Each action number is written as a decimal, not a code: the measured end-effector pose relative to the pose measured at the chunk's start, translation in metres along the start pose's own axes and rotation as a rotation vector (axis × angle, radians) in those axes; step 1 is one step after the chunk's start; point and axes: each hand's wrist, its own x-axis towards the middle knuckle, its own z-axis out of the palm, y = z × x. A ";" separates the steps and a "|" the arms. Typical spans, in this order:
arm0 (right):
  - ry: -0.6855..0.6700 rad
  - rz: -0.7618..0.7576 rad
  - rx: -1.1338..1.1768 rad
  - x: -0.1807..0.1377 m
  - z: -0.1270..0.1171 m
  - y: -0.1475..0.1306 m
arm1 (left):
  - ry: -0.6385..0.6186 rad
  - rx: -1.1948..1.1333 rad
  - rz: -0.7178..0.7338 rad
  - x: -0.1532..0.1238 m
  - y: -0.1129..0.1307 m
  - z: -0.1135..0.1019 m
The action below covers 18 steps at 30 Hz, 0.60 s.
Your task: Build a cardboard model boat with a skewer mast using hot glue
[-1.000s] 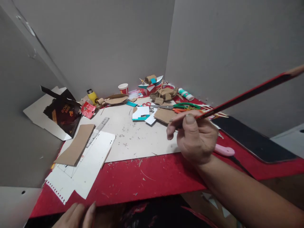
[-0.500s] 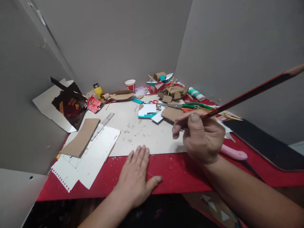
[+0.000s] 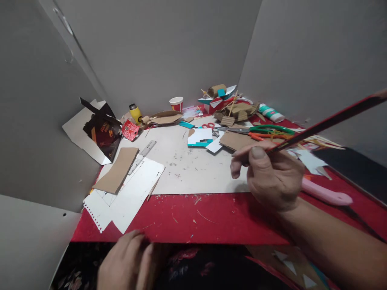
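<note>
My right hand (image 3: 269, 173) is closed on a dark red and black pencil (image 3: 326, 125), raised above the front right of the white board (image 3: 172, 183). The pencil slants up to the right, its far end at the frame's edge. Below the table's front edge, at the lower left, is my left hand (image 3: 125, 259). Its fingers are bent and their tips are hidden, so I cannot see whether it holds anything. Beyond it lie white paper sheets (image 3: 133, 209) with drawn lines, partly covered by a brown cardboard piece (image 3: 117, 171) and a clear ruler (image 3: 142, 157).
Green- and orange-handled scissors (image 3: 266, 129), cardboard (image 3: 236, 141) and a pink-handled tool (image 3: 328, 192) lie right. A paper cup (image 3: 176, 104), yellow bottle (image 3: 135, 114) and paper-and-cardboard model (image 3: 216, 98) stand at the back. An opened dark box (image 3: 104, 135) leans left. Scraps litter the red cloth (image 3: 181, 225).
My left hand has left the red cloth, moving down and left below the table edge, its fingers now bent. My right hand still holds the pencil. The view has shifted slightly.
</note>
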 end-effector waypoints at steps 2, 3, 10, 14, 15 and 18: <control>-0.013 0.022 -0.027 0.001 0.001 0.002 | -0.008 -0.007 0.131 0.027 0.011 0.016; -0.019 0.035 -0.036 0.001 0.001 0.003 | -0.053 -0.016 0.190 0.041 0.017 0.024; -0.005 0.092 -0.069 0.003 0.004 0.004 | -0.464 -0.318 0.345 0.108 0.057 0.050; -0.012 0.114 -0.092 0.003 0.001 0.004 | -0.508 -0.327 0.351 0.100 0.051 0.049; -0.021 0.121 -0.101 0.003 0.001 0.004 | -0.488 -0.289 0.319 0.091 0.042 0.048; -0.033 0.112 -0.131 0.000 -0.001 0.002 | -0.369 -0.107 0.236 0.052 0.009 0.040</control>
